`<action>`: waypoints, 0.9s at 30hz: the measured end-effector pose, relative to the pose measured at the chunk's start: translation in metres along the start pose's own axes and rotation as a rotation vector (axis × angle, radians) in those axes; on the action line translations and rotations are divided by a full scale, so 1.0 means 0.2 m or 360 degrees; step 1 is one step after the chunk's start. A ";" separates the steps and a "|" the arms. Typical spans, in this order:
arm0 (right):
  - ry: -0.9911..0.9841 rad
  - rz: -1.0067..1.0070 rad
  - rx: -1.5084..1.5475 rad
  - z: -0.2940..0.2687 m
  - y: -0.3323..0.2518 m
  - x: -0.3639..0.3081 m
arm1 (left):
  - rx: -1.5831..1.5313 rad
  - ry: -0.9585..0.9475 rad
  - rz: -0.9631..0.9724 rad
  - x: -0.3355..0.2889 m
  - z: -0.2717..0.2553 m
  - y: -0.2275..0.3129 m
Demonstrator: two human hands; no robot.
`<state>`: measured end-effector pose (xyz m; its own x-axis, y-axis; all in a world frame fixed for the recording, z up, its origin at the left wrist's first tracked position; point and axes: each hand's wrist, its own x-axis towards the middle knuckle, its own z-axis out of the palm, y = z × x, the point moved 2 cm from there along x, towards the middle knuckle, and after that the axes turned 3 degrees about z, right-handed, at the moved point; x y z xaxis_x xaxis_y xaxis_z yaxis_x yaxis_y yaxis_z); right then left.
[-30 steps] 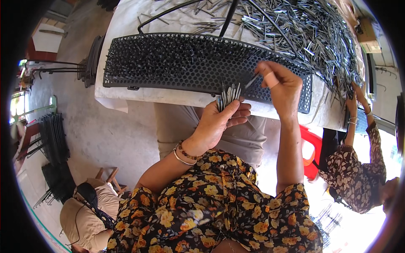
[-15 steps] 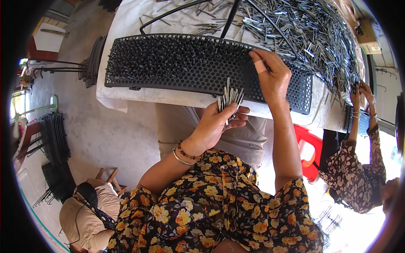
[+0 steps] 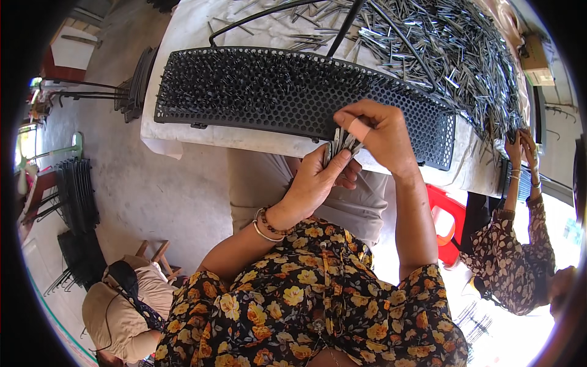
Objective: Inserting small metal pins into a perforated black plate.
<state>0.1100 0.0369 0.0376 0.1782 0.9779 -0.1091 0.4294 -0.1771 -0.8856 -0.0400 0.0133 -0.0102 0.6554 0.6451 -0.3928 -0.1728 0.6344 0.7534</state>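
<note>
My left hand (image 3: 318,177) is closed round a bundle of thin grey strips (image 3: 342,142), their upper ends sticking out past the thumb. Over those ends is my right hand (image 3: 382,131), with thumb and forefinger pinched at the top of the bundle and a tan bandage on one finger. Whether a single strip sits in that pinch is too small to tell. Just beyond both hands lies a long black perforated panel (image 3: 306,119). Dark strips (image 3: 226,79) stand densely in its left and upper holes, while its right part shows bare holes.
A large heap of loose strips (image 3: 446,55) covers the table's (image 3: 202,134) far right. Black rods (image 3: 345,27) rise behind the panel. Another person's hands (image 3: 523,147) reach into the heap's right edge. A red stool (image 3: 443,220) stands below. Black panels (image 3: 76,192) hang at left.
My right hand has come down and left from the panel's surface to the bundle. The left hand has stayed nearly in place with the strips.
</note>
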 end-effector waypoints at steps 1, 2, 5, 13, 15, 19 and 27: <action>0.0025 0.0110 0.0240 0.00 0.00 0.00 | -0.0001 0.0002 0.0004 0.00 -0.01 -0.01; 0.0228 0.0091 0.0283 -0.01 0.00 0.02 | -0.0141 -0.0030 -0.0028 0.01 -0.02 -0.03; 0.0658 -0.0088 0.0385 -0.02 0.02 0.08 | -0.0331 -0.0037 -0.0131 0.01 -0.01 -0.04; 0.0826 -0.0440 0.0118 0.07 0.04 0.16 | -0.0382 -0.0101 -0.0287 0.00 -0.01 -0.01; 0.0799 -0.0452 -0.0028 0.10 0.02 0.17 | -0.0422 -0.0083 -0.0299 -0.01 -0.01 -0.01; 0.0749 -0.0965 -0.0630 0.11 0.02 0.17 | -0.0507 -0.0043 -0.0319 0.00 -0.02 -0.02; 0.0219 -0.0217 -0.0254 -0.01 -0.01 0.00 | -0.0518 -0.0011 -0.0052 -0.01 -0.01 0.00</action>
<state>0.1113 0.0374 0.0412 0.2230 0.9716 0.0787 0.5905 -0.0703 -0.8040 -0.0416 0.0129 -0.0105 0.6692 0.6199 -0.4097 -0.3769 0.7584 0.5318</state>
